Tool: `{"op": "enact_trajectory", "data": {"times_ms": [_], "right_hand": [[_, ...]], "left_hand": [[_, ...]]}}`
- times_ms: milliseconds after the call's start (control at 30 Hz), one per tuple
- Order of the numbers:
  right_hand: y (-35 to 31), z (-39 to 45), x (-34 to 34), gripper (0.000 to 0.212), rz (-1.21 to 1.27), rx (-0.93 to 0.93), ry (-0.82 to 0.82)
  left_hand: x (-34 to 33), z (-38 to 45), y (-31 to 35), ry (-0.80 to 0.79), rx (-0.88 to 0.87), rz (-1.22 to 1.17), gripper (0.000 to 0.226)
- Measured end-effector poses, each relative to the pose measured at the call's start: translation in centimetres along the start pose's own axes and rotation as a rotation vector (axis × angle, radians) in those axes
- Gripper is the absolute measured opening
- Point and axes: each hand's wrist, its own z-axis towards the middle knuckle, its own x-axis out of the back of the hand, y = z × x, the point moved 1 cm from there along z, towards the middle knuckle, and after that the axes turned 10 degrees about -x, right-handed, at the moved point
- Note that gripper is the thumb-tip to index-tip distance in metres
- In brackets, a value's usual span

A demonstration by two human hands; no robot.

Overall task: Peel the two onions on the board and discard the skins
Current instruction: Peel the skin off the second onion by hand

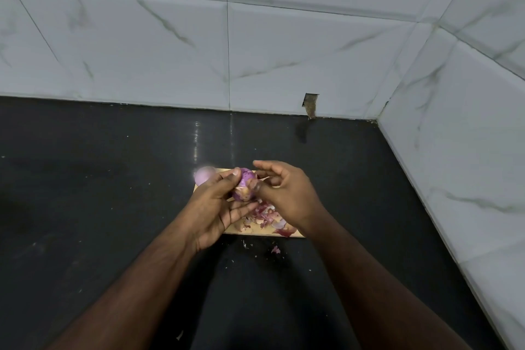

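Left hand [216,207] grips onion [245,188] upright | right hand [287,193] pinches it

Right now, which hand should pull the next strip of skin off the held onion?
Right hand, probably. The left hand cradles the onion above the board, so it is occupied; the right thumb already sits on the loose skin at the onion's side.

We see a dark, polished stone table [113,179] throwing back glossy streaks of light, and smooth marble-look wall tiles [284,51] with a soft sheen. The board [235,229] looks like pale matt wood. The onion skins [265,214] are thin, dry and papery.
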Motion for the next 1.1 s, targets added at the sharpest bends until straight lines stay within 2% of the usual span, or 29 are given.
{"op": "enact_trajectory", "data": {"times_ms": [67,233,433,633,767,967,1100], "right_hand": [[0.2,0.1,-0.6,0.041,0.081,-0.026,0.0],[0.8,0.3,0.0,0.017,0.256,-0.048,0.047],[1.1,0.4,0.4,0.026,0.125,-0.051,0.101],[0.2,0.0,0.5,0.027,0.128,-0.001,0.04],[0.2,0.2,0.3,0.025,0.173,-0.017,0.061],[1.6,1.1,1.1,0.023,-0.14,-0.024,0.16],[1.4,0.8,1.5,0.023,-0.309,-0.008,0.161]], "left_hand": [[-0.2,-0.1,-0.1,-0.007,0.0,0.004,0.045],[-0.3,-0.4,0.2,-0.007,0.028,-0.027,0.044],[-0.5,-0.6,0.5,-0.004,0.055,-0.012,0.045],[-0.6,-0.7,0.5,-0.019,0.034,0.017,0.044],[-0.6,-0.8,0.6,-0.043,0.053,0.008,0.043],[-0.6,-0.9,0.8,-0.016,0.096,0.005,0.046],[-0.6,-0.9,0.7,0.007,0.11,-0.005,0.048]]}}
